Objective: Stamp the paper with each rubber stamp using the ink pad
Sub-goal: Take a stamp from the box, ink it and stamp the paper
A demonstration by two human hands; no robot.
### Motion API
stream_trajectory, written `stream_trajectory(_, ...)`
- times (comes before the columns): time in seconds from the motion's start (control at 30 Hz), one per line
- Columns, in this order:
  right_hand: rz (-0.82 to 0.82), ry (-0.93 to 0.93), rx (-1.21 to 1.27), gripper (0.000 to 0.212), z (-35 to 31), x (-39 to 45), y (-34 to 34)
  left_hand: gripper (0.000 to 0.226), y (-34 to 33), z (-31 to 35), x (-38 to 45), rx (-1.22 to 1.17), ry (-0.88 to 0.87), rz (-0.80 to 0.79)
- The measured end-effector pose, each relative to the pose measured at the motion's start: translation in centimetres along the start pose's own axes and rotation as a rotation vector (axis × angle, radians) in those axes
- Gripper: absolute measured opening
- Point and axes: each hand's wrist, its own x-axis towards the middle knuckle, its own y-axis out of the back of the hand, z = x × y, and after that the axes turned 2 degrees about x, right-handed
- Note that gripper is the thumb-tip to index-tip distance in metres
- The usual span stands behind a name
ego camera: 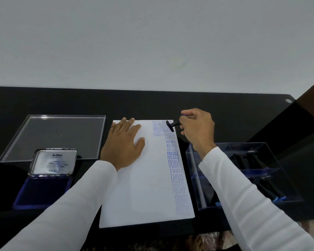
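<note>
A black counter (pixel 152 104) spans the middle of the frame below a pale grey wall. On it, at centre, lies a white sheet of paper (pixel 143 178), its right edge lined with blue stamped words: AMENDED, SAMPLE, AIR MAIL, FRAGILE, FAX OUT, EXPRESS. At upper left lies a flat clear acrylic lid (pixel 53 138). At right stands a clear acrylic box (pixel 243 174) holding several black-handled stamps. At lower left sits an open blue ink pad (pixel 43 191), its metal Artline lid raised. The left hand (pixel 124 142) lies flat on the upper left part of the paper, fingers straight and spread. The right hand (pixel 198 127), just past the paper's upper right corner, grips a small black rubber stamp (pixel 171 125) in curled fingers, its head tilted over the top stamped lines.
</note>
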Motion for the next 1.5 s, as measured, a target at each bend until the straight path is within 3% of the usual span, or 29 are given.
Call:
stream_trajectory(0.73, -0.013, 0.032, -0.041, 0.016, 0.0, 0.0, -0.1, 0.07, 0.5, 0.3, 0.1, 0.008, 0.012, -0.029)
stream_trajectory(0.97, -0.024, 0.044, -0.045, 0.014, -0.5, -0.7, 0.1, 0.06, 1.2, 0.8, 0.5, -0.016, 0.036, -0.031)
stream_trajectory(1.13, -0.081, 0.076, -0.058, 0.014, -1.4, -2.5, 0.2, 0.063, 3.1, 1.2, -1.4, -0.129, 0.076, 0.04)
stream_trajectory(1.5, -0.269, 0.148, -0.065, 0.02, -4.8, -9.6, -3.5, 0.056, 8.6, -2.7, -10.6, -0.114, 0.153, 0.109)
